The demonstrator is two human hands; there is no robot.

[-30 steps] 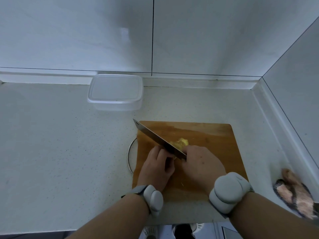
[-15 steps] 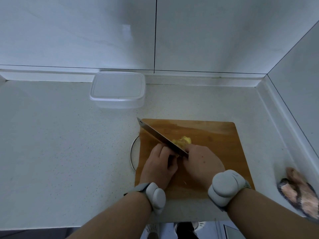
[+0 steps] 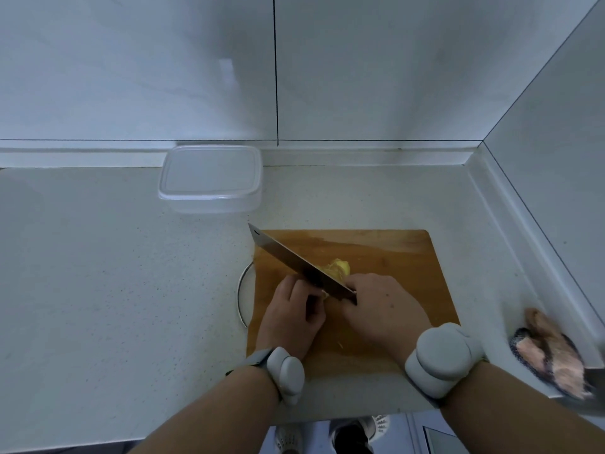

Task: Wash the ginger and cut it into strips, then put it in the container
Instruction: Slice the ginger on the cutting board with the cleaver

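On the wooden cutting board (image 3: 393, 257) lies a small heap of yellow ginger (image 3: 339, 267), partly hidden by the knife. My right hand (image 3: 383, 309) grips the handle of a broad kitchen knife (image 3: 288, 262), whose blade runs up and left across the ginger. My left hand (image 3: 294, 314) sits just left of the blade with curled fingers holding down a piece of ginger that barely shows. The clear plastic container (image 3: 211, 178), lid on, stands beyond the board against the back wall.
A metal ring (image 3: 242, 298) pokes out from under the board's left edge. A pink and grey scrubbing cloth (image 3: 550, 352) lies at the right, near the side wall. The pale counter (image 3: 98, 273) stretches left; its front edge runs just below my wrists.
The knife and both hands stay at the same place on the board, with only small shifts of the blade at the ginger. The camera has tilted slightly.
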